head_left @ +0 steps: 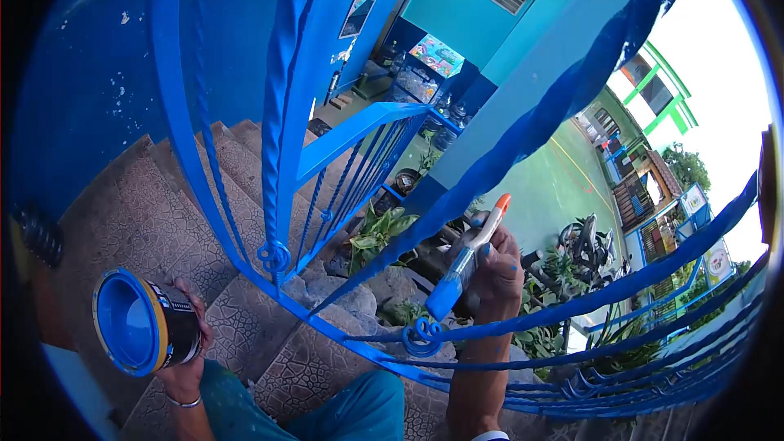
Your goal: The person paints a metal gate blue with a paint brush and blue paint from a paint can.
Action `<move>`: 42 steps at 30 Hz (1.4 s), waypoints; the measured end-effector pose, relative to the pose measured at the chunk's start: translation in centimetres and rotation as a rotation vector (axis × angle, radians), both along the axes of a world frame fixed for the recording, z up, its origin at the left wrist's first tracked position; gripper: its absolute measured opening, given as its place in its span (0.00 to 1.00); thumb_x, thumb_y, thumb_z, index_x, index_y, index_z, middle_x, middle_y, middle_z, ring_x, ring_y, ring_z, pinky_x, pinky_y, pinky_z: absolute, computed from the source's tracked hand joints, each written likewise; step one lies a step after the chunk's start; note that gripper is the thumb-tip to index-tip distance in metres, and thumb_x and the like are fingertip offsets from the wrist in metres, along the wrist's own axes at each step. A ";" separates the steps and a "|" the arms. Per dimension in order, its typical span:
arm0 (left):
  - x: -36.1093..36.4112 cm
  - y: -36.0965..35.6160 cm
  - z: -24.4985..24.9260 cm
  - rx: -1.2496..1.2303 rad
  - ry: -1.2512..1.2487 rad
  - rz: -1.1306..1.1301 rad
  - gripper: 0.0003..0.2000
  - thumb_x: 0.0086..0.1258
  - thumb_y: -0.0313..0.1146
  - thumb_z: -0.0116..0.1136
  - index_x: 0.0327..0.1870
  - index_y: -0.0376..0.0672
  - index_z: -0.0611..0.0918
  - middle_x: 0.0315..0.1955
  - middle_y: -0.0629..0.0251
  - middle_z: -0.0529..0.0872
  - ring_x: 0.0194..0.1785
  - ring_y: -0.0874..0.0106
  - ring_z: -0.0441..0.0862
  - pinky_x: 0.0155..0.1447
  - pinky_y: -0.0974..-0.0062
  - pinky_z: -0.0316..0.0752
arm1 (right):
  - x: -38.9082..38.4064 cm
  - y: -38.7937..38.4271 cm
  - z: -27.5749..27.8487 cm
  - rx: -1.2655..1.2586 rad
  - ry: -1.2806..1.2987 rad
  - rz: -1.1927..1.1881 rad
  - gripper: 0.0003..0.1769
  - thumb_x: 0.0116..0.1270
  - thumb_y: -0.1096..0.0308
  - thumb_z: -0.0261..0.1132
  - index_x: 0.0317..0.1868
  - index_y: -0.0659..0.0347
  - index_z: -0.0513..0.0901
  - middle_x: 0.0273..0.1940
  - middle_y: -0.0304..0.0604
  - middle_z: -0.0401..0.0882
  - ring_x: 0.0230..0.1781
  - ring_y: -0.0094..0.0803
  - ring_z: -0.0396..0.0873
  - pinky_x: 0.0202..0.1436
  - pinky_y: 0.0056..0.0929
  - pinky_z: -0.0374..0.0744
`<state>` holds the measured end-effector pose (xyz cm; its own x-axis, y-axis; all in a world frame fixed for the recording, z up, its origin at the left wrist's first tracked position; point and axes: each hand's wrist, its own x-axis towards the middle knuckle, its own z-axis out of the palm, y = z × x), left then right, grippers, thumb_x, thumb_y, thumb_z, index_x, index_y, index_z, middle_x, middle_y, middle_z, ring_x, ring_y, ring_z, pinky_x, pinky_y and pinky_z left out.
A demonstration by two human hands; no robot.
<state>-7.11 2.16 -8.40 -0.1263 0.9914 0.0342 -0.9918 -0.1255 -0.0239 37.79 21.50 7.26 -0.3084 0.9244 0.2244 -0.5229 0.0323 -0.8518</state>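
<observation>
At eight o'clock from the centre, a paint can point(181, 320) sat tilted, its blue-filled mouth facing roughly nine o'clock and towards the camera, its long axis running from there back to three o'clock. The left hand point(189, 351) was half closed around the can's right and lower side, the forearm rising from about seven o'clock. Teal trousers point(363, 408) showed at six o'clock, before patterned steps point(114, 204). The blue railing point(282, 300) stood beyond the knees and swept off towards three o'clock. At four o'clock was the paintbrush point(465, 263), its long axis slanting from the orange handle end at one o'clock to blue bristles at seven, near a railing scroll point(422, 336); contact could not be told. The right hand point(500, 271) was closed on its handle, fingers curled, forearm nearly upright.
</observation>
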 end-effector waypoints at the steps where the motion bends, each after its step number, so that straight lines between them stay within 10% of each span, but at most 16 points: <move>1: 0.2 0.1 -0.3 0.005 0.012 -0.004 0.44 0.76 0.51 0.70 0.89 0.51 0.62 0.86 0.64 0.66 0.87 0.53 0.62 0.84 0.39 0.66 | -0.2 0.1 0.2 0.027 0.018 0.068 0.29 0.66 0.73 0.82 0.63 0.68 0.78 0.46 0.50 0.90 0.42 0.36 0.91 0.45 0.36 0.88; 10: 0.7 -0.1 -2.1 -0.020 -0.008 -0.052 0.43 0.77 0.53 0.68 0.89 0.54 0.62 0.86 0.61 0.67 0.85 0.51 0.66 0.83 0.37 0.68 | 2.1 0.5 -2.3 -0.133 -0.234 0.026 0.37 0.60 0.68 0.87 0.65 0.68 0.78 0.45 0.54 0.93 0.41 0.38 0.93 0.47 0.36 0.88; 26: 1.2 -0.6 -2.4 -0.128 0.006 -0.018 0.35 0.86 0.55 0.56 0.89 0.56 0.64 0.83 0.58 0.71 0.82 0.50 0.71 0.76 0.34 0.77 | 2.7 -2.7 -6.1 -0.050 -0.026 -0.027 0.28 0.68 0.66 0.83 0.60 0.65 0.76 0.41 0.51 0.90 0.35 0.40 0.89 0.38 0.39 0.87; 42: 0.5 -0.4 -2.2 -0.072 -0.026 -0.097 0.37 0.82 0.57 0.58 0.87 0.51 0.68 0.86 0.57 0.69 0.85 0.48 0.67 0.81 0.37 0.68 | 6.2 -8.6 -15.3 -0.045 0.399 -0.322 0.20 0.79 0.71 0.73 0.65 0.64 0.78 0.51 0.44 0.90 0.49 0.35 0.89 0.53 0.38 0.88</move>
